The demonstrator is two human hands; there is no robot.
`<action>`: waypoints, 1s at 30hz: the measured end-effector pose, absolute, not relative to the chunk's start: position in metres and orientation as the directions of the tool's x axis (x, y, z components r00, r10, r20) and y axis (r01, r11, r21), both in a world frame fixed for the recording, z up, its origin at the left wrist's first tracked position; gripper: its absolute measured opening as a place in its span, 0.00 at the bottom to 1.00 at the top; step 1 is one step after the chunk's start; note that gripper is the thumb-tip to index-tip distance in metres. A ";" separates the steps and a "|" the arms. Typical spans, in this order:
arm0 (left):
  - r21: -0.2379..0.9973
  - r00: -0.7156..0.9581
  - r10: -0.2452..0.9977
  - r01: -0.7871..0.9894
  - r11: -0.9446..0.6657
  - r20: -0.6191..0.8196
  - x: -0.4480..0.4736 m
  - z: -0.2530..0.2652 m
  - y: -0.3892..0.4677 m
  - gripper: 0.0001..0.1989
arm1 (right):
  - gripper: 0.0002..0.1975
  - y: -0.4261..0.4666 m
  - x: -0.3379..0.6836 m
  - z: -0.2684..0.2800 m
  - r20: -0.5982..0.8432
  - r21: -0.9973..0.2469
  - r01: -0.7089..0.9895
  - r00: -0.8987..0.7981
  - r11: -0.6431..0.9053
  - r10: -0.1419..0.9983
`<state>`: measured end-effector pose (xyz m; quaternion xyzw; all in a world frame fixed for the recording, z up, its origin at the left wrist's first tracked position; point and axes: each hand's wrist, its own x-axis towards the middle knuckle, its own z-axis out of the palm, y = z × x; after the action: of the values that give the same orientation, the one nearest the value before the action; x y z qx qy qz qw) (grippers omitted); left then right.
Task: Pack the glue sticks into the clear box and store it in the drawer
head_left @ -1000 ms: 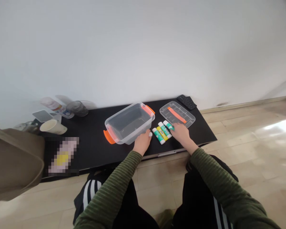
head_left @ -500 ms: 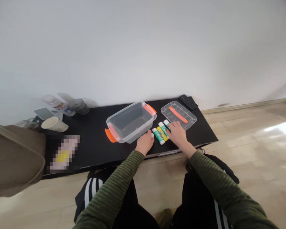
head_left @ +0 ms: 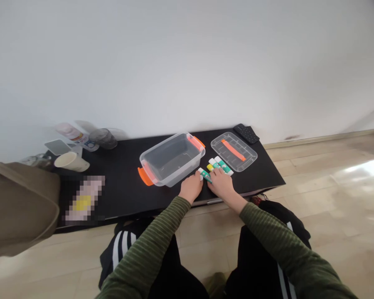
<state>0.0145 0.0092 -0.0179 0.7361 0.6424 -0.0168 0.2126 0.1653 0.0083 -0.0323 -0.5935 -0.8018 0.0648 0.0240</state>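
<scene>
On the black table, several glue sticks with white caps lie in a row: a green one (head_left: 226, 165) at the right, another beside it, and a yellow one (head_left: 210, 167). At the left end a green glue stick (head_left: 205, 175) lies aslant, with the fingers of my right hand (head_left: 222, 184) closed over its lower end. My right hand also hides the lower parts of the middle sticks. My left hand (head_left: 191, 188) is closed just to the left, a white cap end showing at its thumb; the rest of that stick is hidden. A clear plastic box (head_left: 174, 160) with orange latches stands open behind my left hand.
A clear lid (head_left: 246, 165) with an orange handle lies behind the sticks, near a black keypad-like object (head_left: 247, 133). Leftward are a paper cup (head_left: 71, 162), a dark glass (head_left: 102, 138), a white bottle (head_left: 76, 136), a blurred packet (head_left: 84, 199) and a brown bag (head_left: 21, 207).
My right hand has moved left and toward me, from the right-hand sticks to the leftmost one. That stick now lies more aslant. My left hand has barely moved.
</scene>
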 end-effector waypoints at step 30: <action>0.704 0.277 0.853 -0.482 0.522 -0.443 0.009 -0.016 0.014 0.03 | 0.17 -0.025 0.214 -0.007 0.075 -0.514 0.817 -0.260 0.261 0.963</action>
<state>0.0091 0.0141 -0.0162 0.2235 0.4151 0.4348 0.7673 0.2138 -0.0247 -0.0066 -0.5773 -0.7706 0.1904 0.1912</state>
